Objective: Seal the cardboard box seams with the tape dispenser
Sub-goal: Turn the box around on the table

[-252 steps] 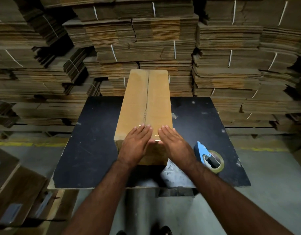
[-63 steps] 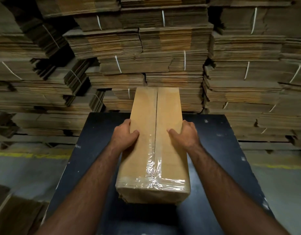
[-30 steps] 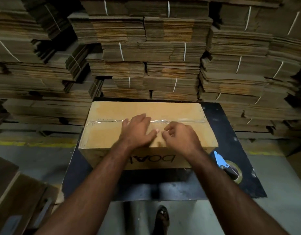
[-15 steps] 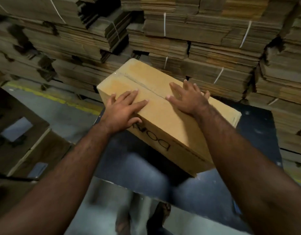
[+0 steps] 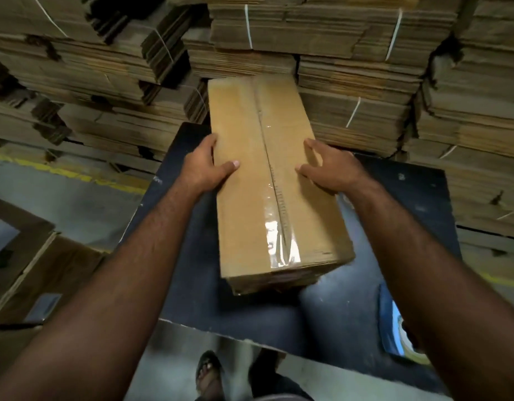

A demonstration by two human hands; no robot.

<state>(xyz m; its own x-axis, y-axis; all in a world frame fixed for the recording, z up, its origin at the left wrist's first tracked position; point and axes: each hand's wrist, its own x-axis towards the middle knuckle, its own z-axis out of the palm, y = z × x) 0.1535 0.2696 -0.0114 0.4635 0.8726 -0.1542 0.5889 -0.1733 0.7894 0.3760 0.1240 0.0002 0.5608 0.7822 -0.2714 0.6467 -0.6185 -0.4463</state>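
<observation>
A long brown cardboard box [image 5: 244, 180] lies lengthwise on the black table [image 5: 180, 256], its narrow end toward me. Clear tape [image 5: 279, 235] runs along its centre seam and folds over the near end. My left hand [image 5: 205, 169] grips the box's left edge, thumb on top and fingers down the side. My right hand [image 5: 329, 169] holds the right edge, thumb on top and fingers spread. The blue tape dispenser [image 5: 393, 328] lies on the table at the lower right, mostly hidden behind my right forearm.
Tied stacks of flattened cardboard [image 5: 351, 62] fill the whole background right behind the table. Flat cartons [image 5: 33, 270] lie on the floor at the left. A yellow floor line [image 5: 62, 175] runs on the left. My sandalled foot [image 5: 208, 374] shows below the table's near edge.
The box, tilted and crosswise half a second ago, now lies flat and lengthwise with its taped seam up. Both hands moved from flat on its face to gripping its long sides.
</observation>
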